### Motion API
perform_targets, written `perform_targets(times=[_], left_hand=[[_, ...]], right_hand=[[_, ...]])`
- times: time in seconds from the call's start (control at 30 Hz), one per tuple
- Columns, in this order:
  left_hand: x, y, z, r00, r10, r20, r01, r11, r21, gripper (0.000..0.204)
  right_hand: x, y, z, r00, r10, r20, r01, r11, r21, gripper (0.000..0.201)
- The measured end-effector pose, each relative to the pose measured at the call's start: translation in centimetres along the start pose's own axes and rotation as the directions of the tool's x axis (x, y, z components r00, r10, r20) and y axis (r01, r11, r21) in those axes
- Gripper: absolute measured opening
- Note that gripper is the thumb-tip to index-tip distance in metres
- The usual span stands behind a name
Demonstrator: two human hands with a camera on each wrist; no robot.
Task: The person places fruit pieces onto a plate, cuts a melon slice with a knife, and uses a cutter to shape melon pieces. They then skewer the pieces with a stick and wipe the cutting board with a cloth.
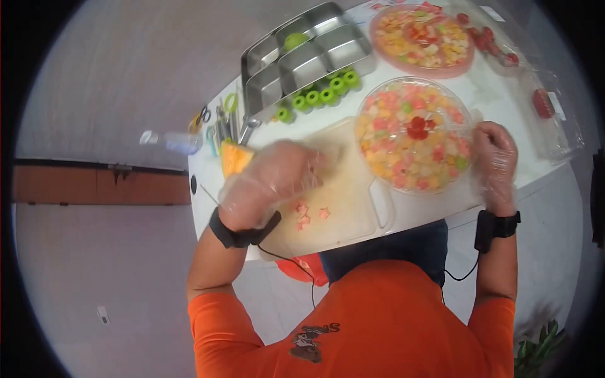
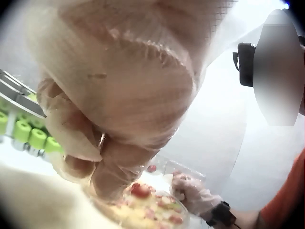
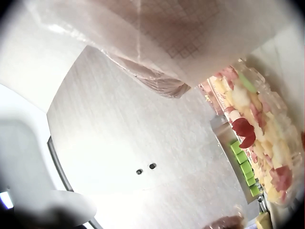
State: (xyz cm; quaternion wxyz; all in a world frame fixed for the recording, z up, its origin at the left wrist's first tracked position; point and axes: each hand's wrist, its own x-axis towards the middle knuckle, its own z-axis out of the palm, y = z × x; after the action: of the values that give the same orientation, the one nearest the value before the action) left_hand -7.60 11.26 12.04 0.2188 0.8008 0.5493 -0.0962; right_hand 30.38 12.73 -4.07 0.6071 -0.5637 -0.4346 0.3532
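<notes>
My left hand [image 1: 277, 176], in a clear plastic glove, is over the pale cutting board [image 1: 353, 208]. Its thumb and fingers curl inward in the left wrist view; I cannot tell whether something small sits between the fingertips. Below it, several small pink cut pieces [image 1: 303, 215] lie on the board. A round clear platter [image 1: 413, 135] of mixed diced fruit, red pieces at its centre, stands to the right, partly over the board. At that platter's right rim is my gloved right hand [image 1: 495, 157], fingers loosely curled, with no object visible in it.
Behind the board stands a steel compartment tray [image 1: 304, 65] holding a green item, fronted by several green-handled cutters [image 1: 327, 96]. An orange fruit wedge [image 1: 236, 157] and utensils are at left. A second fruit platter [image 1: 422, 68] and clear boxes [image 1: 554, 120] with red fruit stand back right.
</notes>
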Motion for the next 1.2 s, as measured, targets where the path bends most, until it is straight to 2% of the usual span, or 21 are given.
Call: perform_targets(times=[0.03, 0.1, 0.13, 0.2, 0.23, 0.27, 0.33, 0.37, 0.43, 0.53, 0.67, 0.73, 0.77, 0.83, 0.87, 0.93, 1.07, 1.13, 1.2], left_hand=[[-1.4, -0.4, 1.5, 0.997, 0.067, -0.031, -0.068, 0.998, -0.017, 0.044], [-3.5, -0.3, 4.0, 0.973, 0.209, -0.099, -0.214, 0.976, -0.046, 0.057], [-3.9, 0.0, 4.6, 0.973, 0.203, -0.107, -0.21, 0.976, -0.054, 0.057], [-4.2, 0.9, 5.5, 0.989, 0.148, -0.024, -0.149, 0.987, -0.057, 0.041], [-4.2, 0.6, 6.2, 0.982, 0.19, -0.02, -0.189, 0.981, 0.036, 0.021], [-4.2, 0.3, 6.9, 0.981, 0.191, -0.029, -0.19, 0.981, 0.033, 0.021], [-4.4, 0.1, 8.2, 0.969, 0.184, -0.166, -0.177, 0.983, 0.058, 0.007], [-4.4, 0.2, 8.8, 0.967, 0.186, -0.172, -0.179, 0.982, 0.056, 0.007], [-4.5, 0.4, 9.7, 0.962, 0.169, -0.216, -0.128, 0.973, 0.192, 0.004], [-5.0, 0.7, 10.5, 0.966, 0.15, -0.21, -0.105, 0.972, 0.211, 0.005], [-5.8, 1.1, 10.8, 0.941, 0.235, -0.243, -0.196, 0.965, 0.175, 0.003], [-5.8, 1.4, 11.8, 0.902, 0.239, -0.359, -0.22, 0.971, 0.093, 0.003], [-5.9, 1.8, 12.0, 0.892, 0.265, -0.365, -0.251, 0.964, 0.086, 0.003], [-6.2, 2.5, 11.8, 0.88, 0.224, -0.42, -0.221, 0.974, 0.055, 0.007], [-6.2, 2.7, 11.6, 0.871, 0.248, -0.425, -0.25, 0.967, 0.052, 0.007], [-6.3, 2.8, 11.0, 0.948, 0.133, -0.291, -0.16, 0.985, -0.07, 0.006], [-6.1, 2.9, 10.6, 0.971, 0.12, -0.205, -0.143, 0.985, -0.1, 0.003], [-5.8, 2.7, 10.9, 0.964, 0.138, -0.226, -0.151, 0.988, -0.038, 0.004], [-5.8, 2.6, 10.9, 0.957, 0.155, -0.244, -0.153, 0.988, 0.025, 0.004]], right_hand=[[0.0, -0.4, 0.1, 1.0, -0.002, 0.018, 0.002, 1.0, 0.001, 0.007], [-0.2, -1.1, 0.2, 0.997, 0.081, -0.004, -0.081, 0.995, 0.057, 0.008], [-0.2, -1.0, 0.3, 0.997, 0.076, 0.006, -0.077, 0.996, 0.051, 0.008], [-0.3, -1.0, 0.3, 0.997, 0.079, 0.004, -0.079, 0.989, 0.123, 0.009], [-0.2, -1.0, 0.3, 0.997, 0.072, 0.009, -0.072, 0.99, 0.119, 0.009], [-0.2, -0.9, 0.2, 0.998, 0.068, 0.011, -0.068, 0.995, 0.072, 0.01], [0.0, -0.6, 0.0, 0.998, 0.058, 0.011, -0.059, 0.998, 0.023, 0.011], [0.1, -0.5, -0.1, 0.999, 0.048, 0.017, -0.048, 0.999, -0.006, 0.011], [0.2, -0.4, -0.1, 0.999, 0.036, 0.022, -0.035, 0.999, -0.037, 0.011], [0.2, -0.3, -0.3, 0.999, 0.021, 0.026, -0.019, 0.998, -0.06, 0.011], [-0.3, -0.6, 0.3, 1.0, 0.023, 0.016, -0.022, 0.999, -0.032, 0.01], [-0.3, -0.7, 0.2, 1.0, 0.001, -0.012, -0.002, 0.998, -0.062, 0.01], [-0.2, -0.3, 0.2, 0.999, -0.033, 0.008, 0.034, 0.998, -0.052, 0.01], [-0.2, -0.6, -0.1, 0.997, -0.083, 0.004, 0.083, 0.994, -0.068, 0.009], [-0.4, -1.1, 0.2, 0.997, -0.07, 0.013, 0.071, 0.996, -0.053, 0.009], [-0.5, -1.5, 0.3, 0.998, -0.063, 0.01, 0.063, 0.997, -0.045, 0.008], [-0.3, -1.2, 0.3, 0.999, 0.026, 0.033, -0.027, 0.999, 0.044, 0.008], [-0.1, -0.8, 0.2, 0.998, -0.046, 0.042, 0.047, 0.999, -0.013, 0.008], [-0.1, -0.7, 0.2, 0.999, -0.03, 0.04, 0.029, 0.999, 0.016, 0.007]])
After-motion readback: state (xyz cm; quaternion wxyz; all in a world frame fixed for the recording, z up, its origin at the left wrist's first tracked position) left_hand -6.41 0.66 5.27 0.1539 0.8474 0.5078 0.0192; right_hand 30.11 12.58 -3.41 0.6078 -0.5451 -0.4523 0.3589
